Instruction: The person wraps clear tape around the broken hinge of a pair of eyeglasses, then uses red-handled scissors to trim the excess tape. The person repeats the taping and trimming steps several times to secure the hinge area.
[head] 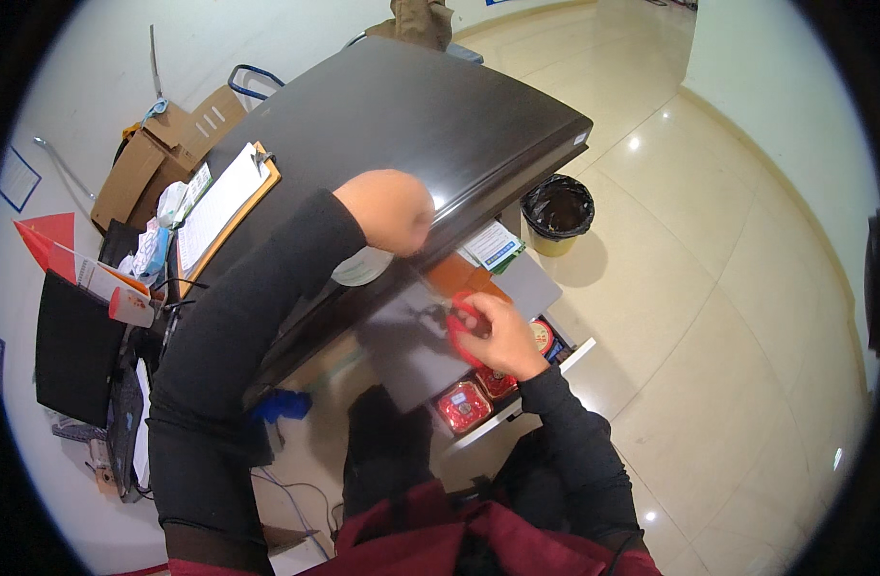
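My right hand (508, 338) grips a pair of scissors by its red handles (463, 330). Their blades are blurred and point towards the desk edge, above a grey cabinet top (400, 345). My left hand (393, 209) is curled over the front edge of the dark desk (411, 108); its fingers are mostly hidden and whether it holds anything is unclear. Just below the left wrist, a pale round thing (362, 268) shows partly on the desk. Under my right hand an open drawer (497, 425) holds red patterned boxes (465, 407) and a round red-and-cream item (541, 337).
A brown folder (458, 277) and printed cards (494, 245) lie on the cabinet. A lined waste bin (557, 209) stands beside the desk. Along the left are a clipboard (228, 209), a mug (132, 307), a monitor (79, 349) and a cardboard box (152, 162). Cables (303, 489) trail below.
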Demonstrator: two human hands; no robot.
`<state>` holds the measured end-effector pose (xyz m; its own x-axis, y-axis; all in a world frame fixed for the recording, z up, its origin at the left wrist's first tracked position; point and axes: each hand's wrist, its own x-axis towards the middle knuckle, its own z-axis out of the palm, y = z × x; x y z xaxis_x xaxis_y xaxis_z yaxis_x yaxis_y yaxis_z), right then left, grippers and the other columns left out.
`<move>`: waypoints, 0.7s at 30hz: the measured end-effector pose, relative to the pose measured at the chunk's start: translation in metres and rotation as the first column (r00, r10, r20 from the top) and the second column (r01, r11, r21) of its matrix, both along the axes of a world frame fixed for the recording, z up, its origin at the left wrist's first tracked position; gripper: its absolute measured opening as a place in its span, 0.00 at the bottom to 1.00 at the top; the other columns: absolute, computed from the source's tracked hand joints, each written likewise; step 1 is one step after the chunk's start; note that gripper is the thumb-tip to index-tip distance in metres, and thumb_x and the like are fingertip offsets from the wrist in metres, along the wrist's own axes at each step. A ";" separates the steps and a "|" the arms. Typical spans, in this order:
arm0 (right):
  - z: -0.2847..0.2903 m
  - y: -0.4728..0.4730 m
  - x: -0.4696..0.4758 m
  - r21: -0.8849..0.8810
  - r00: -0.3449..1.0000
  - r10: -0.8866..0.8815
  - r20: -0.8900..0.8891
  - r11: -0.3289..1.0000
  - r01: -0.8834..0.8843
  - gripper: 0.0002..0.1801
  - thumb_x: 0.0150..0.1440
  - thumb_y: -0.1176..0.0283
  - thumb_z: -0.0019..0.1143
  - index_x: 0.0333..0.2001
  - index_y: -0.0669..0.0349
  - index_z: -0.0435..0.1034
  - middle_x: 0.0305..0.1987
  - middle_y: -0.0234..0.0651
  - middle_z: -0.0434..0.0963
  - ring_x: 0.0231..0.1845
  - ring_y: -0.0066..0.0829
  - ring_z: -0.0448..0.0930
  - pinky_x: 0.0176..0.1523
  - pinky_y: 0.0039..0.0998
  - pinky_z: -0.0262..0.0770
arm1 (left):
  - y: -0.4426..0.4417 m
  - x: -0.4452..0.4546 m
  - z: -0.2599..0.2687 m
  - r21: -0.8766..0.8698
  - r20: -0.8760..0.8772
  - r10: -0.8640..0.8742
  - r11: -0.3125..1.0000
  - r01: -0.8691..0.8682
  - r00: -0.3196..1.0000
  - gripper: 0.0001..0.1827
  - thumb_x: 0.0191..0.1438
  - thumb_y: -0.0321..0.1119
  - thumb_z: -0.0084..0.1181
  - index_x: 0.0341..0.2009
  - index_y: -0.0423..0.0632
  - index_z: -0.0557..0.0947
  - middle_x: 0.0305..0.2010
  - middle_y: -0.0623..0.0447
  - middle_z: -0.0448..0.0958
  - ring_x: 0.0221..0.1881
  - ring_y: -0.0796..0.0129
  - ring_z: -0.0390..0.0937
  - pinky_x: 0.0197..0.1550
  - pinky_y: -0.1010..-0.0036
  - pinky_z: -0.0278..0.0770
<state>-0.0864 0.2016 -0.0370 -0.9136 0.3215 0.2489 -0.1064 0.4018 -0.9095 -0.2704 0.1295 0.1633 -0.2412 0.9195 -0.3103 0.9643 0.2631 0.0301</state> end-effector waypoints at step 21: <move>0.012 0.034 -0.041 0.290 0.949 -0.045 -0.311 0.947 0.140 0.18 0.43 0.63 0.65 0.38 0.58 0.74 0.27 0.34 0.75 0.30 0.38 0.75 0.39 0.35 0.67 | 0.021 0.006 0.002 -0.080 -0.022 0.006 0.997 -0.008 1.000 0.05 0.39 0.34 0.59 0.20 0.47 0.80 0.20 0.47 0.76 0.24 0.54 0.76 0.29 0.64 0.72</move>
